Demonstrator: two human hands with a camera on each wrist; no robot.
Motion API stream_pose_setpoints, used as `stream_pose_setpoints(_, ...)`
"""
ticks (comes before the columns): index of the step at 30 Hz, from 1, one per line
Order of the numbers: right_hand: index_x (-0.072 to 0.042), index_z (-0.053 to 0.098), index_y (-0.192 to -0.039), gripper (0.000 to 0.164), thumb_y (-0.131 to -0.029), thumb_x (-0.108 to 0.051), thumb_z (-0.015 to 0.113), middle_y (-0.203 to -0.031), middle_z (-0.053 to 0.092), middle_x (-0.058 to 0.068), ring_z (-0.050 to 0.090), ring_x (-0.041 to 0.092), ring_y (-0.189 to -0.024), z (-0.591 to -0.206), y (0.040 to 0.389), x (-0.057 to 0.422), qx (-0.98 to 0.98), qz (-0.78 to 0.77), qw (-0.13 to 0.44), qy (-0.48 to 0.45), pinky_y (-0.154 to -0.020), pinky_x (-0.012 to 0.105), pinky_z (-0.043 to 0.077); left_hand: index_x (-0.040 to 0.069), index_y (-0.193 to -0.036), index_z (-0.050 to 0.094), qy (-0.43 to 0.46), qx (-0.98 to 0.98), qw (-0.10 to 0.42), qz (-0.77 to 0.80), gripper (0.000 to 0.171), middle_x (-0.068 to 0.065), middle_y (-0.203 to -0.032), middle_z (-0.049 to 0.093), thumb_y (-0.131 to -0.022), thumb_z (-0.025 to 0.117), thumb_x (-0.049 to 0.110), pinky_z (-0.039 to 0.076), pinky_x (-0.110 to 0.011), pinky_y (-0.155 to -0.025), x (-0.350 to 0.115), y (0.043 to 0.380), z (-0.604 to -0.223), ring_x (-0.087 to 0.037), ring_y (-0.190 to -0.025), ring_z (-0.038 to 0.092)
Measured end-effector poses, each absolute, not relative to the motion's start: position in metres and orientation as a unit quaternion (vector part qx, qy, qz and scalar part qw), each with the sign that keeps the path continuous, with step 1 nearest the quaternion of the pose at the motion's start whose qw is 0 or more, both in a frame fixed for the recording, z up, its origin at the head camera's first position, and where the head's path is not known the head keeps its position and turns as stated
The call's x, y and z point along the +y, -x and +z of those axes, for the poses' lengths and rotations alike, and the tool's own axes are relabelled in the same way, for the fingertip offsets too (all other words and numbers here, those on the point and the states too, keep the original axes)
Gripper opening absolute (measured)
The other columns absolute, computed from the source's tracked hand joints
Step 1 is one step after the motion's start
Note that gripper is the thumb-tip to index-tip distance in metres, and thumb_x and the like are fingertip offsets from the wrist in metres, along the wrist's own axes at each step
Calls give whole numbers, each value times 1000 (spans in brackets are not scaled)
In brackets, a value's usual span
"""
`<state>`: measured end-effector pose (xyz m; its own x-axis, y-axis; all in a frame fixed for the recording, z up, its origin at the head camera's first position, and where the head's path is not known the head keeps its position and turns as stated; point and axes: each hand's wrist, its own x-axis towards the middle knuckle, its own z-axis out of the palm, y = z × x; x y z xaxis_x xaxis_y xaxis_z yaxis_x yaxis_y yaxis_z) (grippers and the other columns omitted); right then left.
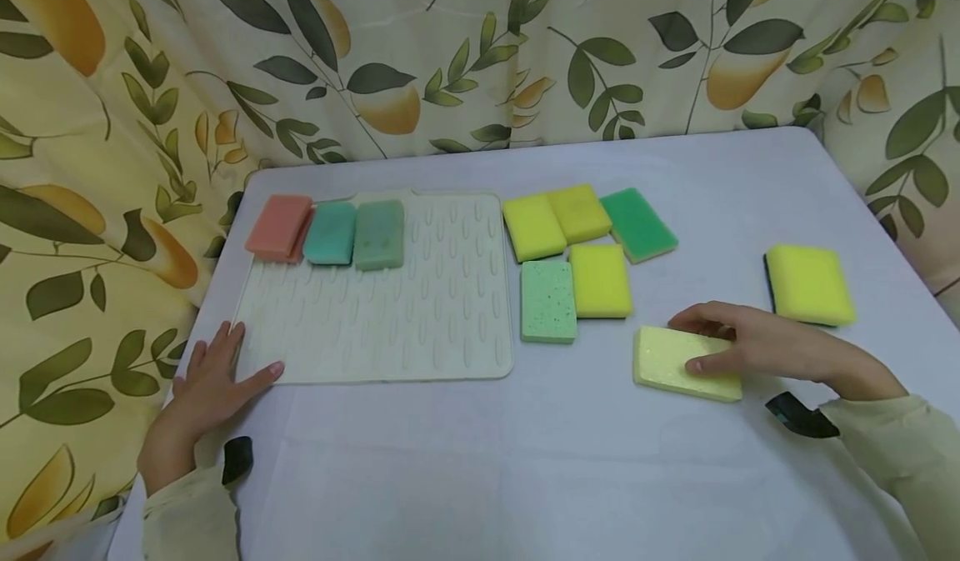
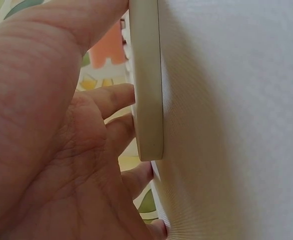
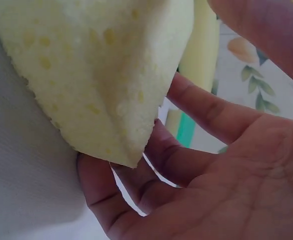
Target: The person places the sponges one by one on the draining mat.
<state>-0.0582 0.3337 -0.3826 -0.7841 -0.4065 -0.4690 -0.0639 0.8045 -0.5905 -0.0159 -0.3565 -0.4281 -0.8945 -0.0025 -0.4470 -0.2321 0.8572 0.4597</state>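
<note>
My right hand grips the right end of a pale yellow sponge, its thumb on the near side and fingers at the far side. In the right wrist view the porous sponge sits between thumb and curled fingers, one corner pointing down. My left hand rests with spread fingers at the front left corner of a white drying mat with raised ridges. Seen from the left wrist, fingertips touch the mat's edge and the cloth. A pink sponge, a teal sponge and a grey-green sponge lie along the mat's back left.
Right of the mat lie yellow sponges, a speckled light green sponge and a green-topped sponge. Another yellow sponge with a dark underside is beyond my right hand. A patterned curtain borders the white-covered table.
</note>
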Motion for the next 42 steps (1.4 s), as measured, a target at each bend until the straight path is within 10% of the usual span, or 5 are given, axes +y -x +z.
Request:
stream_pose_setpoints(16,-7,51,-120,41,-97,-24,81,-109,58,2,54,22,-104,-383,61,328,879,-313,326,156,-82,25,44,-5,-168,-1,69,937,220,263,112,-35,-171,-13,-102,59,63,-10,-89,-106,-356,15,-427,-62,-152,-22)
stream_pose_setpoints(29,-5,52,-151,56,-104,-26,73,-129,65,5,59,27,-115,-378,61,312,862,-334,348,156,-93,39,51,-6,-168,0,63,939,215,262,112,-36,-171,-11,-102,59,63,-8,-90,-106,-357,16,-429,-64,-151,-20)
stream_pose_setpoints(42,-6,57,-146,48,-103,-23,74,-133,66,4,63,27,-122,-377,67,268,828,-414,318,205,-95,31,53,-5,-167,-2,65,940,217,256,113,-36,-171,-11,-102,60,63,-8,-90,-107,-357,17,-429,-64,-151,-19)
